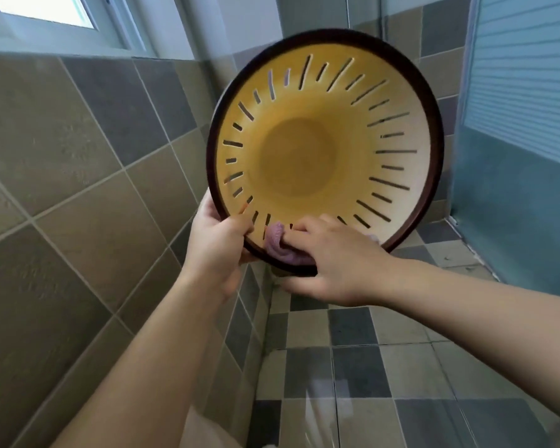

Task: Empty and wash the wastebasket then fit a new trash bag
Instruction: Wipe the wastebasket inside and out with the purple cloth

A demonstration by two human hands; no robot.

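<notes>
Yellow plastic wastebasket [307, 150] is being held up in the air, its open mouth facing the person, its long axis pointing away toward the tiled corner. Left hand [217, 240] is gripping the dark lower-left rim, thumb curled inside. Right hand [333, 263] is pressing a purple cloth [277, 244] against the inner wall at the bottom rim, fingers curled around it.

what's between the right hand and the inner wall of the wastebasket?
A bunched purple cloth. In the head view, the right hand presses it against the wastebasket just inside the lower rim, while the left hand grips the rim beside it.
</notes>
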